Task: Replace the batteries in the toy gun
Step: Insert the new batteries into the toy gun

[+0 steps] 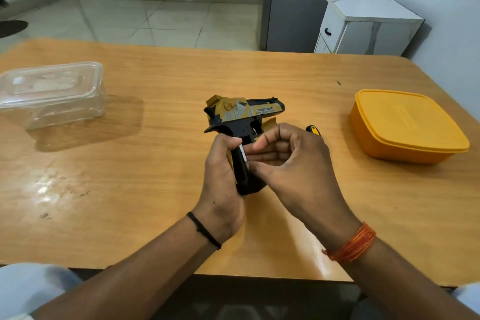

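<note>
A single head-worn camera looks forward and steeply down from the person's seat at the near edge of the wooden table [161,86]. Its wide-angle lens bows the table edges. The two forearms enter from 6 o'clock and meet close under the lens at centre frame, where the toy gun [241,117] is held. The far table edge runs across toward 12 o'clock, with tiled floor and walls beyond. No second view is given.

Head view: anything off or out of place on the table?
Nothing stands out. The left hand holds the toy gun by its handle while the right hand works at it. The clear container and yellow box sit closed and upright; a yellow-black tool lies behind the right hand.
</note>
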